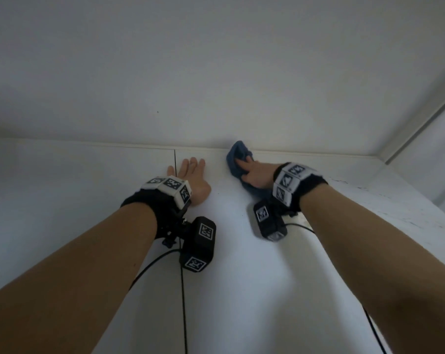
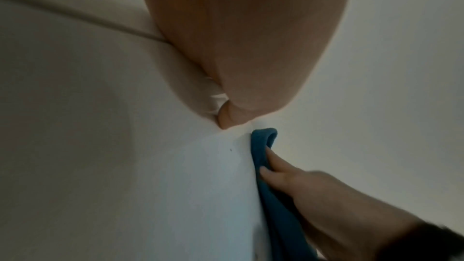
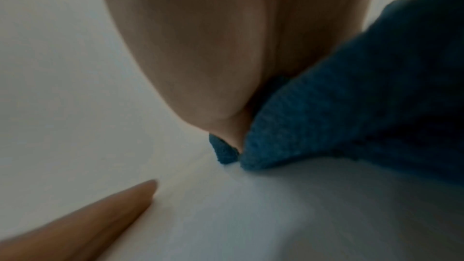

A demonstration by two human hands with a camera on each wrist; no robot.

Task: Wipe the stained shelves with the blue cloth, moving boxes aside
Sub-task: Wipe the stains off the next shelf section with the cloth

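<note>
The blue cloth (image 1: 238, 153) is bunched against a white panel (image 1: 241, 290) just under its top edge. My right hand (image 1: 252, 173) grips it and presses it to the panel, and a fold hangs below the palm. In the left wrist view the right hand's fingers (image 2: 276, 164) lie on the cloth (image 2: 263, 146). The right wrist view shows the cloth (image 3: 351, 106) close up beside the right hand (image 3: 226, 37). My left hand (image 1: 190, 175) rests flat on the panel with straight fingers, a hand's width left of the cloth. No boxes are in view.
A thin vertical seam (image 1: 174, 162) runs down the panel beside my left thumb. Dark specks (image 1: 395, 200) mark the white surface to the right of my right wrist. A white ceiling or wall fills the upper view, with a corner edge (image 1: 420, 123) at the right.
</note>
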